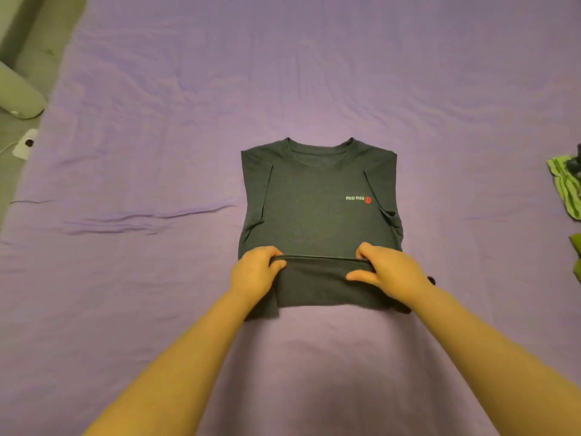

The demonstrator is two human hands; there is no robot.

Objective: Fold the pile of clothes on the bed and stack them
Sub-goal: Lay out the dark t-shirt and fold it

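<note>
Dark grey t-shirt point(317, 196) lies front-up mid-bed on the purple sheet point(157, 121), sleeves already tucked in, collar away from the person. Left hand point(256, 272) and right hand point(385, 269) each pinch the bottom hem point(320, 257) — thumbs under, fingers curled over — with the lower part lifted and doubled upward. Step in hand looks like the bottom-to-top fold: carry the hem level toward the collar, keep both corners even, lay it down square, then smooth out. Right sleeve fold looks bunched — may need flattening first. Green striped garment point(564, 187) sits at the far right bed edge, well apart; white device point(26, 146) on floor left. Nothing blocks the fold path.
</note>
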